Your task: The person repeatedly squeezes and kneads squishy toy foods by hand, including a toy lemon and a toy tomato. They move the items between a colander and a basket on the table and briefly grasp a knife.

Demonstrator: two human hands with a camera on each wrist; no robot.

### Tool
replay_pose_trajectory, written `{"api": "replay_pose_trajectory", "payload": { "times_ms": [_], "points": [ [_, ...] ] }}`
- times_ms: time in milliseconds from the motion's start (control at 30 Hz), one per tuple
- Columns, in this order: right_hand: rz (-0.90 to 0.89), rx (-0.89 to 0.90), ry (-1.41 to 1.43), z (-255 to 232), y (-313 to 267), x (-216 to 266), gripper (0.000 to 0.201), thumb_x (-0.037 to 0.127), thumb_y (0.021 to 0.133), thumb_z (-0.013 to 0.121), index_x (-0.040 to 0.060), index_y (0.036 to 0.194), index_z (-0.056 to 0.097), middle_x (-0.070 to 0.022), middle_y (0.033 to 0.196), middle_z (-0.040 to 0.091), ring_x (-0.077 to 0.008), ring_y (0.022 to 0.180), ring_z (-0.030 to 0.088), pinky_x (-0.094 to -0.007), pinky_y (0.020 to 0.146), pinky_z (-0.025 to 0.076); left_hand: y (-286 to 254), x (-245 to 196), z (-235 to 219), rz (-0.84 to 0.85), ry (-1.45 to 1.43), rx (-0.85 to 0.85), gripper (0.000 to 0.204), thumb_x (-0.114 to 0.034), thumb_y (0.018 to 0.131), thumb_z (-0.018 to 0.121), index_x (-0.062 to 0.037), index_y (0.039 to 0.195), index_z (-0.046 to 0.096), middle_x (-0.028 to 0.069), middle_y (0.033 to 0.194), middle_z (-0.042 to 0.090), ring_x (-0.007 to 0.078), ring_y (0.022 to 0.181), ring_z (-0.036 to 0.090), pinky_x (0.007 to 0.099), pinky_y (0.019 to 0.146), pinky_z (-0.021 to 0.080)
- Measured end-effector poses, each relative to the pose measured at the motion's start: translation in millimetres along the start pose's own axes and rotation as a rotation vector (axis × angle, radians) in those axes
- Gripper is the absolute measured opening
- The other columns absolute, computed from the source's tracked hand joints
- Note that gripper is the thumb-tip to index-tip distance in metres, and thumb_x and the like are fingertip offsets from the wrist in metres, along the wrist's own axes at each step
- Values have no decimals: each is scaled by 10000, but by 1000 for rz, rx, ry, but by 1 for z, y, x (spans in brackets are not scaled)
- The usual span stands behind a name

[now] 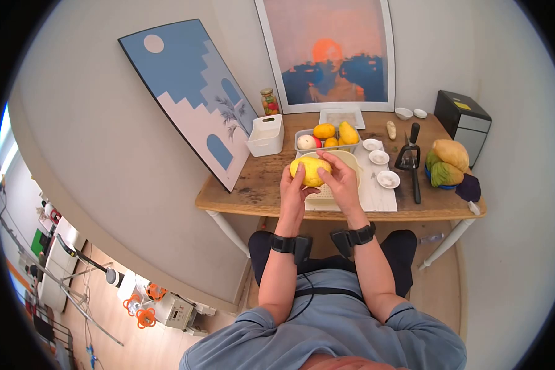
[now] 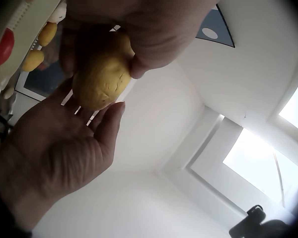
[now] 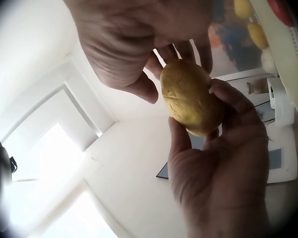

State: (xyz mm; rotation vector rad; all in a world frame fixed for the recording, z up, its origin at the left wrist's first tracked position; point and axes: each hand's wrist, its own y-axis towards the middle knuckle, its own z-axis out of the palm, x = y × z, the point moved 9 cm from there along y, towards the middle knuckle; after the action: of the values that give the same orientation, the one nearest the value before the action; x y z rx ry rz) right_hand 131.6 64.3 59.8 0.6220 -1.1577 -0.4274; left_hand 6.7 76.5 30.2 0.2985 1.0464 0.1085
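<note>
A yellow oval fruit (image 1: 311, 172) is held up in front of the body, above the table's front edge. My left hand (image 1: 291, 188) grips its left side, thumb on the face toward me. In the right wrist view, the left fingers curve round the fruit (image 3: 188, 99). My right hand (image 1: 344, 188) holds the other side, its thumb against the near face and its fingers over the top and behind. Creases mark the fruit's skin (image 2: 102, 84) in the left wrist view. Behind the hands stands a cream perforated basket (image 1: 351, 161), partly hidden by them.
Beyond the basket, a grey tray (image 1: 298, 148) holds several yellow fruits and a white one. Small white dishes (image 1: 388, 179) line a white sheet (image 1: 381, 202). Black-handled tools (image 1: 415, 132) lie right, near a blue bowl (image 1: 447, 185) of rounded items. A white bin (image 1: 266, 140) stands left.
</note>
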Motion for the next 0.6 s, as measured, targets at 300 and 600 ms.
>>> {"api": "replay_pose_trajectory", "payload": {
  "times_ms": [300,600],
  "points": [
    [334,-128,56,-14,-4,-27,446,240,898,653,-44,1214,515,-99,1066,599,-136,942,591,-250,855,485,-5,-12,18,147,103,119,466,-186,954,542,-65,1373,379,94,1220,544,179,1093,562,333,894,495],
    [122,-37,10,-1,-1,-7,444,113,839,706,-32,1217,522,-104,1166,585,-160,1088,557,-278,927,447,-5,-14,13,71,122,33,495,-293,994,485,-110,1431,342,71,1249,524,140,1128,527,287,887,483]
  ]
}}
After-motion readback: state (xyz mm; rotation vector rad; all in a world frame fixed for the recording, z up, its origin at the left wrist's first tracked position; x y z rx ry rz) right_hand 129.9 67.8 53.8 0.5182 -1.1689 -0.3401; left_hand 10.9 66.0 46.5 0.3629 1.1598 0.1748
